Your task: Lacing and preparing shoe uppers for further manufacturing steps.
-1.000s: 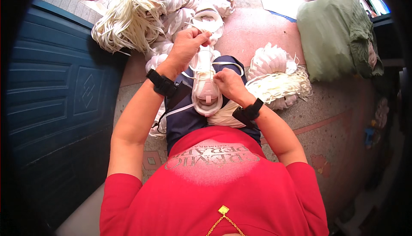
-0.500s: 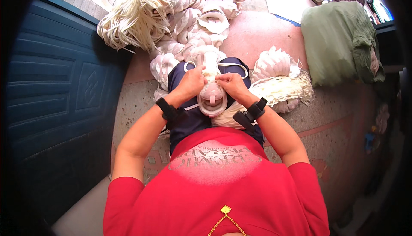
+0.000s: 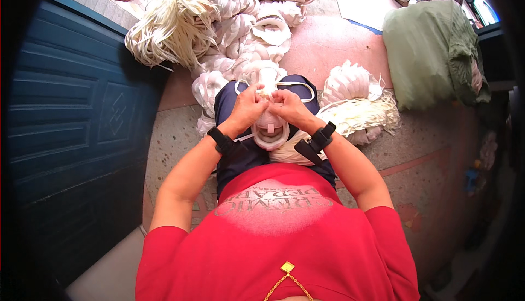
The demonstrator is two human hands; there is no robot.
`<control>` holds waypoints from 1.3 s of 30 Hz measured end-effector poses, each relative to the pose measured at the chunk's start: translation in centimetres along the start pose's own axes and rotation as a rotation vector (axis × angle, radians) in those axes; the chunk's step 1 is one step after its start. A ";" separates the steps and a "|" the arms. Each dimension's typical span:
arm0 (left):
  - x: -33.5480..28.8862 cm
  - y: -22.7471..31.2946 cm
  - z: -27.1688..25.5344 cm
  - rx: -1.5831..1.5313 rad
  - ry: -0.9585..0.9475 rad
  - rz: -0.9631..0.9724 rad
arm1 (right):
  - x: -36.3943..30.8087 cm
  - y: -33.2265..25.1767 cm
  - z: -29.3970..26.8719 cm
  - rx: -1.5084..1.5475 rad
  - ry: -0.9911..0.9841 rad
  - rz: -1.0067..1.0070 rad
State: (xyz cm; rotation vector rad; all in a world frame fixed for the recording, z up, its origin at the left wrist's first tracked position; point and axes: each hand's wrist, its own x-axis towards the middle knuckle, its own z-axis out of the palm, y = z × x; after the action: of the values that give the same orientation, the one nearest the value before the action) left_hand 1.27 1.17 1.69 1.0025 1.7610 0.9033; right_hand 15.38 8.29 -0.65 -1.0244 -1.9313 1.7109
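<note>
A pale pink and white shoe upper (image 3: 270,135) lies across my lap, its padded heel opening toward me. White shoelace loops (image 3: 304,85) spread from its front over both thighs. My left hand (image 3: 249,106) is closed at the left of the upper's lacing area, thumb and fingers pinched. From the other side my right hand (image 3: 292,107) also pinches there, its fingertips almost meeting the left ones. Whatever lies between the fingertips is too small and hidden to make out. The hands cover the middle of the upper.
Bundled white and pink shoe uppers (image 3: 229,27) are heaped ahead, with a bunch of cream laces (image 3: 172,33) at left. Another upper bundle (image 3: 351,85) and lace bunch (image 3: 363,114) lie by my right knee. A green sack (image 3: 424,55) stands right; a blue door (image 3: 71,109) left.
My hands have come closer together over the lacing area, the left one shifting slightly right and its forearm drawing inward. The shoe upper stays on my lap.
</note>
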 end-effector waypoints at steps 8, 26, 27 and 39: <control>-5.1 -4.4 -15.2 -0.552 0.116 -0.312 | -1.1 -2.8 -3.8 0.429 0.222 0.089; 3.3 0.1 -1.9 1.064 0.048 0.533 | -3.1 -2.3 -6.2 0.623 0.289 0.091; 3.5 -0.3 -1.8 1.124 0.058 0.570 | -3.1 -2.4 -6.2 0.624 0.288 0.091; 2.2 1.1 -4.2 1.254 0.347 0.433 | -3.8 -1.9 -7.9 0.730 0.374 0.029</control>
State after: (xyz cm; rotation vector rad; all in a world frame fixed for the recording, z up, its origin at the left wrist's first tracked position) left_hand -2.98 2.97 3.35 2.1630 2.4836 0.0809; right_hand 22.86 11.03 3.45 -0.9769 -0.9409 1.8497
